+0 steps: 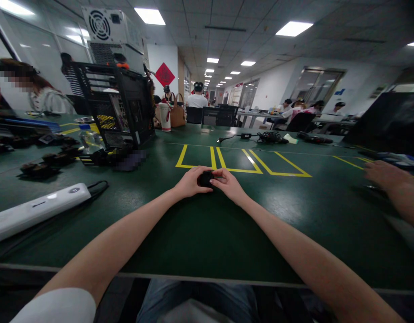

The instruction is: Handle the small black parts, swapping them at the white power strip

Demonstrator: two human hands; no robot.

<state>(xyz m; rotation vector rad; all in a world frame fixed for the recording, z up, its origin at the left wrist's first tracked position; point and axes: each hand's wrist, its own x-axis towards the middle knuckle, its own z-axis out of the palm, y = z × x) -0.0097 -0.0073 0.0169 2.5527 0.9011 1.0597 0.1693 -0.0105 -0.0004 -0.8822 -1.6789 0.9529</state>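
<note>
The fingers of the left hand (191, 181) and the right hand (229, 183) are curled and pinch between them a small black object (206, 178), at the centre of the frame on the green table (200, 233), while both bare forearms stretch forward from the lower corners.

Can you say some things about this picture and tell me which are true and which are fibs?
1. The left hand and the right hand both hold the small black thing. True.
2. The table is red. False: it is dark green.
3. A white power strip lies on the left side. True.
4. The yellow lines are on the ceiling. False: they are on the table, just beyond the hands.
5. Nobody else's hand shows. False: another person's hand is at the right edge.
</note>
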